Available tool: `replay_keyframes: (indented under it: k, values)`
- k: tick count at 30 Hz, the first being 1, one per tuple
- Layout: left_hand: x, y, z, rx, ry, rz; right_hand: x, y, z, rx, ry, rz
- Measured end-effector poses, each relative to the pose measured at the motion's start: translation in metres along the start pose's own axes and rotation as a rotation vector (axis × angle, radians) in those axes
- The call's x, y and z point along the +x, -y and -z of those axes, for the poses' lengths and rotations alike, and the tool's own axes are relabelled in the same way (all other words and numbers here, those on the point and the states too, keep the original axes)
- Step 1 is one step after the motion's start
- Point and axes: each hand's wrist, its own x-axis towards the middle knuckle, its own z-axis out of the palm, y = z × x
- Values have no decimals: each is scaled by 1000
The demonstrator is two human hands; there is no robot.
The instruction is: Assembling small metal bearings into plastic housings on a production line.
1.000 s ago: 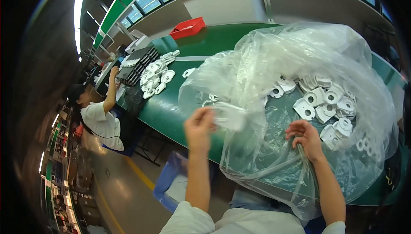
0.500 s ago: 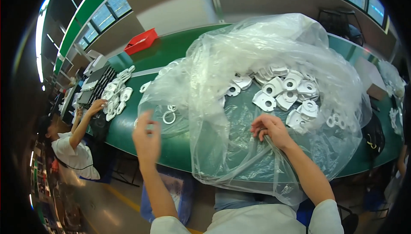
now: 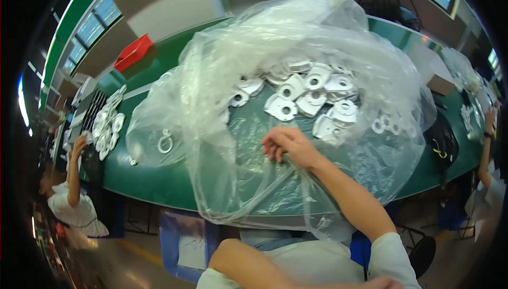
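My right hand (image 3: 291, 146) is closed, fingers curled, where folds of a large clear plastic bag (image 3: 227, 183) gather beneath it. Inside the bag, just beyond that hand, lies a heap of white plastic parts with round holes (image 3: 315, 96). My left forearm (image 3: 248, 262) crosses low in front of my body toward the right. At the lower edge only a piece of my left hand (image 3: 382, 282) shows, its fingers cut off from view. White rings (image 3: 165, 144) lie at the left part of the bag.
The bag rests on a green table (image 3: 153, 180). A red bin (image 3: 132, 52) stands at the back left, a carton (image 3: 440, 77) at the right. Below the table's edge is a blue container (image 3: 169, 241). One person (image 3: 76, 199) works at far left, another (image 3: 489, 183) at far right.
My left hand has swung from above the table's left side down across my body to the lower right. My right hand stays at the bag's folds. The whole view has shifted.
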Motion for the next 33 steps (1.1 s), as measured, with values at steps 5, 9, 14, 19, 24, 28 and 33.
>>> replay_keyframes:
  k: [5,9,14,19,24,28,33]
  values:
    - [3,21,3,-30,314,-268,-3,8,0,-14,-11,-25]
    - [-2,22,-8,-159,94,-84,-3,7,-3,-9,-19,0]
    - [1,30,-10,-212,51,-164,-5,7,0,-33,-13,-22]
    - [-10,29,-16,115,-132,-533,-2,5,-6,-23,-39,17]
    - [-16,10,27,-259,273,-211,-2,5,-2,-41,-65,24]
    - [-7,-2,46,-105,395,-222,1,6,-13,-7,-34,33]
    - [-36,-18,56,-348,256,-247,-4,6,-8,-39,-50,43]
